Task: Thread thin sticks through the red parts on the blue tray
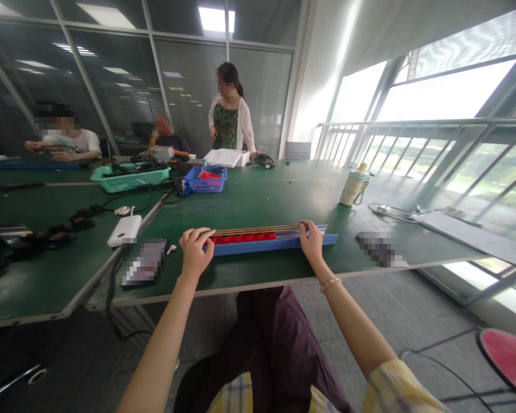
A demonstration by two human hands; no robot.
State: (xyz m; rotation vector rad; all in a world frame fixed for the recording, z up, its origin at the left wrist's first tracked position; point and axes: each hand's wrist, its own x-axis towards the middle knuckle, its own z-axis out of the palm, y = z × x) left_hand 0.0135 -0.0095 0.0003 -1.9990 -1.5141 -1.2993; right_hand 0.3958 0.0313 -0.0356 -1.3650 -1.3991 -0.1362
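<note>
A long blue channel (270, 246) lies lengthwise across the table in front of me. Several red block-like pieces (249, 236) sit in a row inside its left and middle part. Along the top runs a thin tan strip (258, 229), spanning from one hand to the other. My left hand (194, 249) is closed at the left end of the strip, fingers curled over the channel's end. My right hand (312, 242) pinches the strip toward the right, thumb down by the channel wall. A pale, clear-looking section shows inside the channel near my right hand.
Around the channel on the green table (258, 201) are a phone (145, 264), a white power bank (124, 230), an earbud (171, 249), another dark device (376, 248) and a bottle (353, 188). Green (131, 180) and blue baskets (205, 182) stand farther back. Three people are beyond.
</note>
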